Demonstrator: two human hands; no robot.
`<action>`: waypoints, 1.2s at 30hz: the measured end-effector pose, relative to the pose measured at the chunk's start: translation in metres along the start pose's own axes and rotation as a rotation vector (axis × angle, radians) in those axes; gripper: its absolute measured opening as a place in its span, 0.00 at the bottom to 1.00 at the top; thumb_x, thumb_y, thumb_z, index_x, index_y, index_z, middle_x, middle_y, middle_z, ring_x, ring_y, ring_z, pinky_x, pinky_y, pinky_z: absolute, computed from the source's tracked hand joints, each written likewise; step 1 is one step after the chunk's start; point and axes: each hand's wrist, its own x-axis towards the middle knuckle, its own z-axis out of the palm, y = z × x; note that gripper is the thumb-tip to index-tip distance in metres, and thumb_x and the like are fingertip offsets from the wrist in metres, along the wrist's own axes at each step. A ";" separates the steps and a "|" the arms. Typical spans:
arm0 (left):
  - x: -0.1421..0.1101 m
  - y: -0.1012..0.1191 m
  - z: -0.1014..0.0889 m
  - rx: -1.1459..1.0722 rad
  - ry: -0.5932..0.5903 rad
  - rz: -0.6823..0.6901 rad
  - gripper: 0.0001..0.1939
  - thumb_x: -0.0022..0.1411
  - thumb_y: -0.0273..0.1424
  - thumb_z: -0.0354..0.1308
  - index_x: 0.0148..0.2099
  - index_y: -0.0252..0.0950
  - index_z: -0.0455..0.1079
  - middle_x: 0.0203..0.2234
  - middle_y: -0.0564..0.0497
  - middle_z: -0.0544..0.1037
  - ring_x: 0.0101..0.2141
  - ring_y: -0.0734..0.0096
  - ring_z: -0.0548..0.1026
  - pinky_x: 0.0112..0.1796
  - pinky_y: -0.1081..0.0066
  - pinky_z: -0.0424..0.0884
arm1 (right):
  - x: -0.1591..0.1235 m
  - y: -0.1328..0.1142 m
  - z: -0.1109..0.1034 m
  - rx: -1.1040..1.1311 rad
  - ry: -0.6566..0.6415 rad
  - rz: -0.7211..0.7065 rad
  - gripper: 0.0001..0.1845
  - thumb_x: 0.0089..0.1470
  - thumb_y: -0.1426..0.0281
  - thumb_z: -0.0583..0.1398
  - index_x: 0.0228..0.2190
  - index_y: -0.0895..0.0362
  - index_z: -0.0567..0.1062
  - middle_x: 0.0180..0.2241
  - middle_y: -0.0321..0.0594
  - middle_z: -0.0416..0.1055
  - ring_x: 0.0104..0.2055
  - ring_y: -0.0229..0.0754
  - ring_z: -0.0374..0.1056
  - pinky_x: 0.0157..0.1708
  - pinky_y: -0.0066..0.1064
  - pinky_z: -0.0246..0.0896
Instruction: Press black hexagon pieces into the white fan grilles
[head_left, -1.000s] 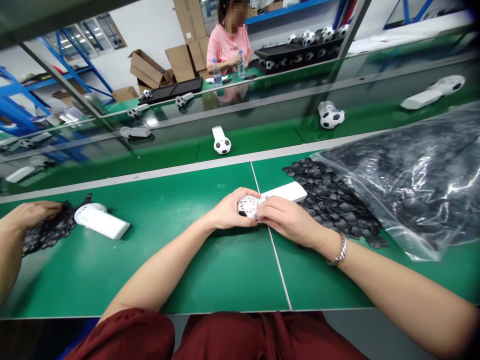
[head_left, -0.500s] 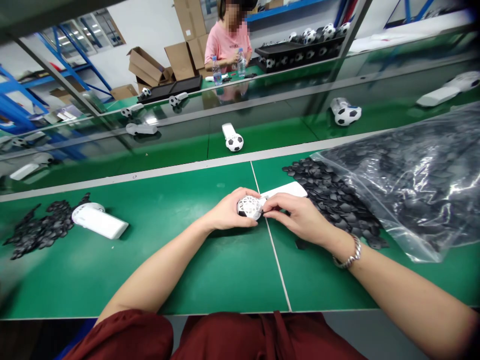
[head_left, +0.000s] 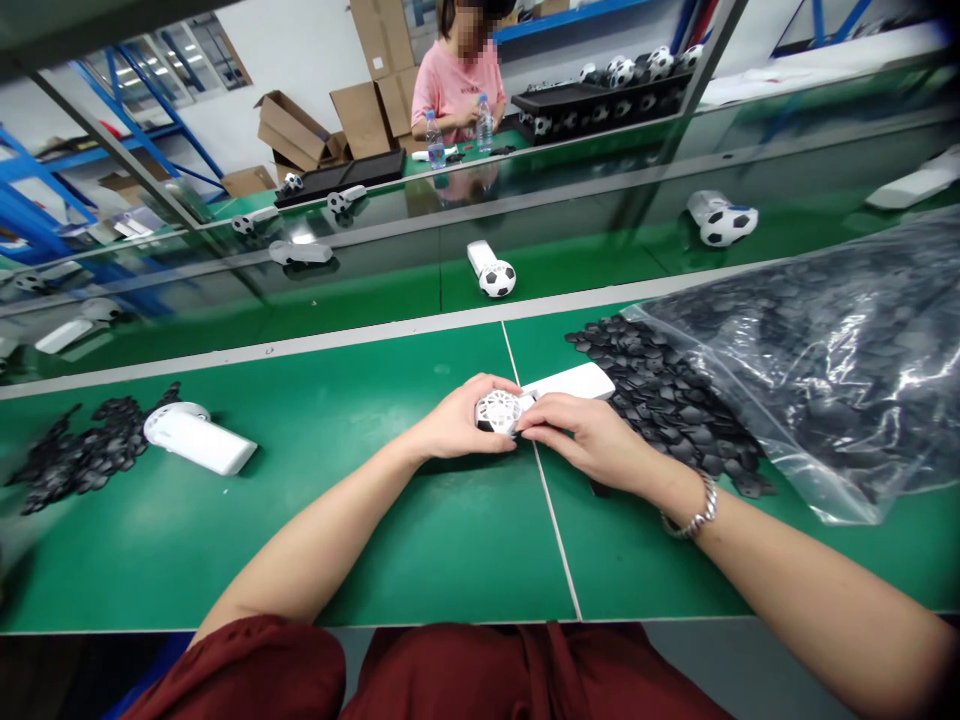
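My left hand (head_left: 457, 422) is wrapped round the head of a white handheld fan (head_left: 571, 382) with a football-patterned, slotted grille. The fan lies on the green bench, its handle pointing right. At the right edge of the fan's head, my right hand (head_left: 592, 435) is closed in a pinch. A sliver of a small black piece (head_left: 517, 433) shows at its fingertips, mostly hidden by them. Just right of the handle spreads a heap of flat black pieces (head_left: 667, 400).
A clear plastic bag (head_left: 840, 370) of black pieces lies at the right. On the left, another white fan (head_left: 202, 440) rests against a second black heap (head_left: 90, 450). Beyond the bench edge, a green conveyor (head_left: 375, 290) carries fans (head_left: 496, 278). A co-worker (head_left: 457, 90) is across it.
My right fingertips have shifted slightly left and down along the fan's head. The left hand stays put. Fans on the near conveyor have moved right.
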 end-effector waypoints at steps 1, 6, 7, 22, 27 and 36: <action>0.000 0.000 0.000 0.001 0.001 0.004 0.28 0.43 0.30 0.66 0.48 0.39 0.63 0.43 0.49 0.68 0.43 0.62 0.68 0.45 0.64 0.62 | 0.000 0.000 0.001 -0.003 0.004 0.006 0.07 0.55 0.74 0.54 0.34 0.57 0.72 0.33 0.40 0.72 0.36 0.38 0.66 0.37 0.30 0.62; 0.000 0.000 0.002 -0.003 0.013 0.020 0.28 0.43 0.33 0.66 0.48 0.39 0.63 0.41 0.49 0.68 0.42 0.62 0.68 0.45 0.63 0.63 | 0.001 -0.003 0.005 -0.008 0.058 0.082 0.05 0.53 0.73 0.57 0.30 0.57 0.73 0.30 0.38 0.72 0.33 0.37 0.66 0.34 0.28 0.61; -0.001 0.001 0.003 0.001 0.029 0.022 0.27 0.44 0.33 0.66 0.47 0.39 0.64 0.41 0.49 0.68 0.42 0.63 0.68 0.44 0.64 0.63 | 0.001 -0.003 0.006 -0.006 0.068 0.101 0.04 0.53 0.73 0.57 0.30 0.57 0.73 0.30 0.37 0.72 0.32 0.36 0.66 0.33 0.28 0.61; -0.002 0.009 0.018 -0.002 0.221 -0.026 0.21 0.41 0.25 0.62 0.41 0.37 0.67 0.36 0.51 0.68 0.36 0.67 0.68 0.38 0.69 0.65 | 0.005 -0.003 0.004 -0.095 0.069 0.288 0.06 0.50 0.66 0.60 0.27 0.56 0.70 0.28 0.33 0.70 0.29 0.35 0.65 0.29 0.26 0.58; 0.016 0.000 -0.016 -0.220 0.297 -0.196 0.22 0.40 0.25 0.62 0.42 0.35 0.67 0.26 0.54 0.70 0.24 0.77 0.66 0.25 0.77 0.63 | 0.000 0.006 -0.017 -0.544 0.207 0.280 0.12 0.51 0.62 0.58 0.36 0.56 0.71 0.37 0.41 0.70 0.40 0.45 0.64 0.37 0.33 0.61; 0.142 -0.064 -0.099 0.048 0.827 -0.244 0.24 0.49 0.33 0.60 0.49 0.34 0.62 0.43 0.44 0.70 0.43 0.61 0.69 0.41 0.66 0.67 | -0.024 0.040 -0.028 -1.062 0.081 0.417 0.17 0.49 0.66 0.59 0.42 0.58 0.72 0.41 0.50 0.70 0.38 0.51 0.67 0.29 0.37 0.63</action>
